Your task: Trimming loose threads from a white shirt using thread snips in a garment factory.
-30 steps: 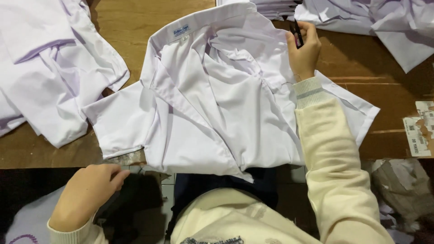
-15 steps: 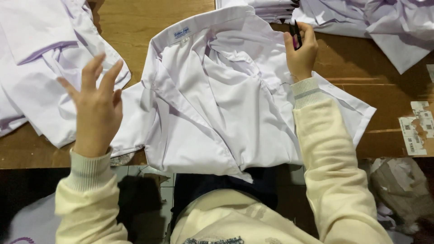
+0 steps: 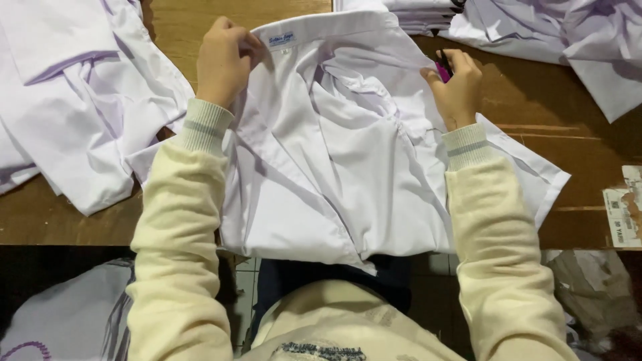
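White shirt [image 3: 334, 154] lay spread open on the wooden table [image 3: 555, 113], collar [image 3: 321, 30] toward the far edge, hem hanging slightly over the near edge toward the person. A small label sat inside the collar band. L hand [image 3: 224, 60] had fingers curled and pinched on the collar's left end, just beside the label. R hand [image 3: 458, 87] was clenched around a small dark tool w/ a pink part [image 3: 443, 67], pressed against the shirt's right shoulder area; what kind of tool, couldn't tell. Both forearms in cream knit sleeves [image 3: 180, 220] w/ grey-striped cuffs, resting over the shirt's sides.

Left of the shirt, a heap of more white garments [image 3: 73, 113], one w/ lilac trim, touching the shirt's left sleeve. At the far right corner, another pile of white and lilac garments [image 3: 555, 40], apart from the shirt. A folded stack [image 3: 414, 10] sat just beyond the collar. Torn paper tag [image 3: 622, 214] lay at the table's right edge, well apart from the hands.
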